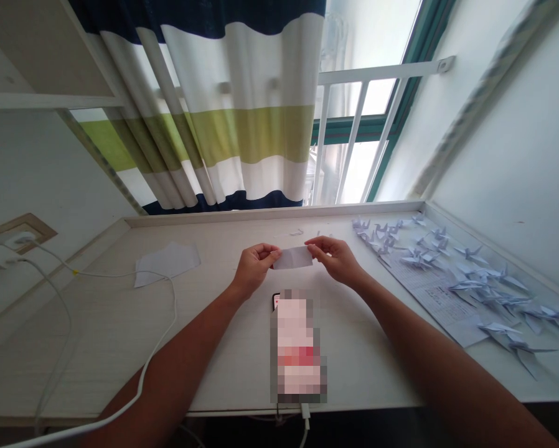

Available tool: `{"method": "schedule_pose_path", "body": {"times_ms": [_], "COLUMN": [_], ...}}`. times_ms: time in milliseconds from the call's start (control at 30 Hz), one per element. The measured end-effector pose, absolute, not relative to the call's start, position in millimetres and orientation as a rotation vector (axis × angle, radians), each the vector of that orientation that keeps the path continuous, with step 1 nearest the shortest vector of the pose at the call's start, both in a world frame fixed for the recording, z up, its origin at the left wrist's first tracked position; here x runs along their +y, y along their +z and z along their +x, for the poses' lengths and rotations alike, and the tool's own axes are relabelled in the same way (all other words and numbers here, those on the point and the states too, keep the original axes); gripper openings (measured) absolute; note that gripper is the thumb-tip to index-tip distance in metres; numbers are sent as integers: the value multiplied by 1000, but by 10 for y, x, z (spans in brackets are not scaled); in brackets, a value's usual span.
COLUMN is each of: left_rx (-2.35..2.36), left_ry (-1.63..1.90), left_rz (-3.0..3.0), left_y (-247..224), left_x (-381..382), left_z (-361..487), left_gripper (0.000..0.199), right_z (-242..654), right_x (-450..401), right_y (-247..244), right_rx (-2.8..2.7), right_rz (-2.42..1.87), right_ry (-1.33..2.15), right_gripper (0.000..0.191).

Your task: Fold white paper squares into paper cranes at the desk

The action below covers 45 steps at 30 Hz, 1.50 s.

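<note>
A small white sheet of paper (292, 257) with a faint crease down its middle is held up between both hands over the desk. My left hand (255, 269) pinches its left edge between thumb and fingers. On the opposite side, my right hand (336, 258) grips the upper right corner the same way. Below the paper lies a phone (298, 348), its screen blurred out, with a white cable plugged into its near end. Many folded paper cranes (422, 256) stand on the right side of the desk, well apart from my right hand.
Loose white paper sheets (167, 264) lie on the left of the desk (228, 379). A white charging cable (173, 305) runs from the wall socket (22, 236) across my left forearm. Printed sheets (441, 305) lie under the cranes. A curtain (256, 137) hangs behind the desk.
</note>
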<state>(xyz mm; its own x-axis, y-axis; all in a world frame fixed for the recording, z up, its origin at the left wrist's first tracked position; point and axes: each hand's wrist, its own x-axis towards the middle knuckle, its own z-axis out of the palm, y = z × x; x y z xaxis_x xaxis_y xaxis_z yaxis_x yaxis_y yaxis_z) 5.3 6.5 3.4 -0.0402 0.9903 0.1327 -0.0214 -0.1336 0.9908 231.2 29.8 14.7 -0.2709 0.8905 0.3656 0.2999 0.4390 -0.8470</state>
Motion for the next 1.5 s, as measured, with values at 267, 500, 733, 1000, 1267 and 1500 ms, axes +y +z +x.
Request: {"method": "schedule_pose_path", "body": {"times_ms": [267,500,733,1000,1267,1500], "left_rx": [1183,1136,1030,1001,1015,997], "left_ry": [1437,1378,1400,1567,1546,1568], "left_rz": [1379,1437,1488,1720,1628,1530], "left_y": [-38,-24,0,16,-91,-41], "left_x": [94,73,33,-6,109,36], "left_z": [33,40,61,59,5,58], "left_gripper": [29,29,25,28,50,27], "right_z": [2342,2325,2291,2234,2260,2231], "right_x": [301,282,256,208,216,184], "right_y": [167,167,210,185,174,182], "right_rx": [-1816,-1849,-1835,-1746,-1690,-1746], "right_rz": [-1100,-1079,-978,-883,-794,-800], "right_ry": [846,872,813,855,849,804], "right_gripper": [40,42,33,18,16,14]}}
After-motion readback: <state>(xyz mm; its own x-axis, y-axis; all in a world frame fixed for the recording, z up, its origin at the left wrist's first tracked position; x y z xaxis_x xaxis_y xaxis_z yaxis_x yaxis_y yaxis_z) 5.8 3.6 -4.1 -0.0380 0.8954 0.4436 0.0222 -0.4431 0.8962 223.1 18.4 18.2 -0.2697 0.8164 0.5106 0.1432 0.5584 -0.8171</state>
